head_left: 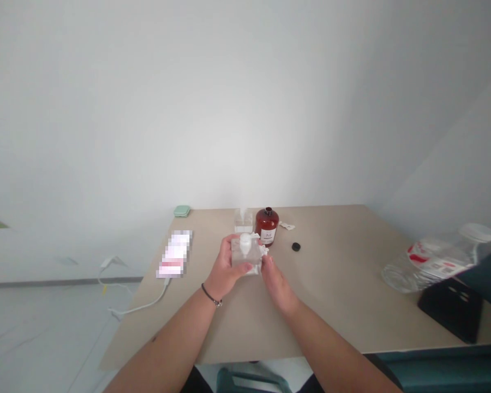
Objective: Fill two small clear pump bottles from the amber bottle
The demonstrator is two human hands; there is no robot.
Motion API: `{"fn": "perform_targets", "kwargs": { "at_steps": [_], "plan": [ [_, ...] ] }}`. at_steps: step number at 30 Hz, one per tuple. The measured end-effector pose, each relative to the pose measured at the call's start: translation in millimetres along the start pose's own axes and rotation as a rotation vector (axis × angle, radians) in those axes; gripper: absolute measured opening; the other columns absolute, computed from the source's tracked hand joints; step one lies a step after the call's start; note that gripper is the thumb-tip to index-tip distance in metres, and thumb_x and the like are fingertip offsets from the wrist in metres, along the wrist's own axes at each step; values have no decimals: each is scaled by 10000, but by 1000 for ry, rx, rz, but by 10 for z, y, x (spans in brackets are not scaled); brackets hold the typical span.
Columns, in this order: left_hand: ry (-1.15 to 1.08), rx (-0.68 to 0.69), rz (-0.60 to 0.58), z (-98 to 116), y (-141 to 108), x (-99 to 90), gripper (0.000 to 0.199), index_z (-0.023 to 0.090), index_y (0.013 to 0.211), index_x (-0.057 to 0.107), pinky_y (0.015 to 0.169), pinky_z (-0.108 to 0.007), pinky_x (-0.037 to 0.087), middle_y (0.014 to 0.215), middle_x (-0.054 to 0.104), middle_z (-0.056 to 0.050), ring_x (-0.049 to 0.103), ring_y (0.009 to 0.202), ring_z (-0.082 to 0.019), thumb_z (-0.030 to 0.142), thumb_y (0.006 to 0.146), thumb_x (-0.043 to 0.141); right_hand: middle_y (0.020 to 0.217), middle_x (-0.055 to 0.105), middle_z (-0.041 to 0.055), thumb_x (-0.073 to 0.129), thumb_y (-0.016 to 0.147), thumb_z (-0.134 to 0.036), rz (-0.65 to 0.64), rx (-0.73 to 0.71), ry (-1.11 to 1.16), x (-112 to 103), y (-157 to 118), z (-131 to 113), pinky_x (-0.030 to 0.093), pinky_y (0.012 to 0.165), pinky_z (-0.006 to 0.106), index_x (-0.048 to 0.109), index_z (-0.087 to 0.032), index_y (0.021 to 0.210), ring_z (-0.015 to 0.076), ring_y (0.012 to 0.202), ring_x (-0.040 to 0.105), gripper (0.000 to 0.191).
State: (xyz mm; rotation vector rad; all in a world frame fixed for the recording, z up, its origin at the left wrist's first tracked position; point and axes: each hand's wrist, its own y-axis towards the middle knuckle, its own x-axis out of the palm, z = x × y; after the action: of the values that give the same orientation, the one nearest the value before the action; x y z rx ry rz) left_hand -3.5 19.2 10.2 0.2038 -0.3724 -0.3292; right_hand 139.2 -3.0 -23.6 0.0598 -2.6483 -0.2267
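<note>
My left hand is wrapped round a clear square bottle with a white top, thumb across its near side. A crumpled white tissue shows at the bottle's right side, pinched in my right hand; those fingertips are partly hidden. Just behind stands a brown-red round bottle with a white label and an uncapped neck. Another clear square container is beside it on the left. On the table to the right lies a small black cap.
A crumpled white scrap lies behind the cap. A lit phone with a white cable and a green box are on the left. At right, a large clear plastic jug lies near a black flat object. A wall borders the table.
</note>
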Motion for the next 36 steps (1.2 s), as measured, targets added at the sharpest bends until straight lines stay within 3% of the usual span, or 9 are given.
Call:
{"fn": "perform_targets", "kwargs": {
  "at_steps": [5, 9, 13, 18, 24, 27, 31, 36],
  "plan": [
    [33, 9, 98, -37, 47, -38, 662, 258, 1186, 417, 853, -315, 515, 1071, 625, -6, 637, 954, -182, 330, 679, 836, 1518, 456, -16, 579, 889, -555, -96, -64, -158, 12, -178, -155, 116, 1244, 430, 546, -321, 1376, 208, 1481, 257, 541],
    [80, 0, 19, -47, 32, 16, 629, 252, 1185, 425, 862, -315, 512, 1090, 625, -11, 634, 969, -177, 298, 701, 825, 1542, 417, -45, 539, 905, -576, -62, -101, -187, -53, -124, -138, 89, 1243, 442, 502, -349, 1405, 202, 1485, 247, 551],
    [-11, 23, -11, -4, 12, 94, 652, 247, 1139, 452, 880, -352, 530, 1119, 649, -32, 656, 996, -217, 327, 646, 871, 1527, 441, -36, 576, 862, -620, 12, -65, -99, -53, 23, -46, 77, 1247, 428, 577, -318, 1340, 203, 1485, 246, 566],
    [-129, 33, 31, -11, 7, 86, 754, 237, 1223, 415, 906, -406, 544, 1188, 660, -100, 668, 1057, -273, 501, 661, 842, 1451, 543, -2, 560, 826, -694, -12, 64, 183, 197, 0, -189, 257, 1200, 477, 621, -305, 1268, 247, 1397, 420, 592],
    [66, 26, 129, -89, 7, -1, 803, 230, 1311, 361, 921, -381, 535, 1180, 664, -111, 670, 1054, -260, 652, 725, 712, 1420, 573, -14, 468, 916, -601, 79, 91, 485, 562, -192, -299, 290, 1180, 471, 594, -318, 1288, 231, 1378, 444, 485],
    [159, -10, 152, -91, -8, -10, 821, 235, 1338, 317, 884, -371, 543, 1135, 673, -102, 678, 1007, -251, 688, 745, 661, 1378, 609, 9, 385, 942, -592, 91, 98, 502, 653, -234, -239, 296, 1176, 472, 606, -300, 1279, 233, 1367, 457, 497],
    [160, -6, 79, -65, -41, 20, 823, 240, 1334, 324, 905, -373, 533, 1165, 660, -104, 665, 1040, -261, 690, 737, 668, 1314, 652, 38, 280, 932, -645, 65, 156, 467, 696, -193, -180, 324, 1158, 493, 627, -273, 1251, 244, 1366, 458, 600],
    [205, 36, 87, -65, -17, -25, 798, 238, 1327, 319, 906, -372, 521, 1161, 644, -99, 662, 1006, -242, 669, 753, 669, 1317, 651, 56, 226, 903, -717, -25, 255, 459, 737, -275, -193, 334, 1139, 522, 645, -270, 1208, 271, 1338, 488, 684]
  ]
}}
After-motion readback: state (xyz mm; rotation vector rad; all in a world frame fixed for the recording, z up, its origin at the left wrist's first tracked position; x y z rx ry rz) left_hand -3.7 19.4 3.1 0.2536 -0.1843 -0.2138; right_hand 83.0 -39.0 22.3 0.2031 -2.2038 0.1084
